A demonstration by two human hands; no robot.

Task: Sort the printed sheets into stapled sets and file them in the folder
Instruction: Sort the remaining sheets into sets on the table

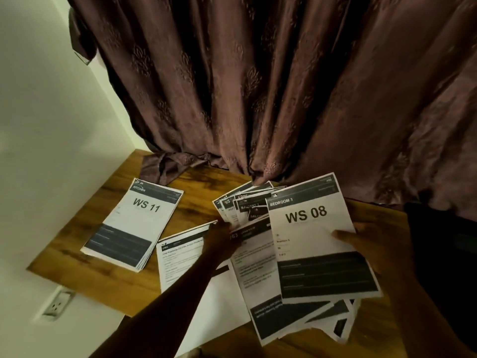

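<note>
My right hand (361, 244) holds a sheet headed "BEDROOM 3, WS 08" (315, 244) by its right edge, thumb on top, above a fanned pile of printed sheets (258, 264). My left hand (222, 239) reaches across into that pile and touches the sheets near its upper left; how its fingers lie is hard to make out. A neat stack topped by a "KITCHEN, WS 11" sheet (134, 223) lies apart at the left of the wooden table (196, 182). Another printed sheet (180, 257) lies under my left forearm. No stapler or folder is visible.
A brown patterned curtain (258, 86) hangs behind the table and drapes onto its far edge. A white wall (51, 125) is at the left, with a socket (58, 303) below the table edge. A dark object (451, 244) sits at the right.
</note>
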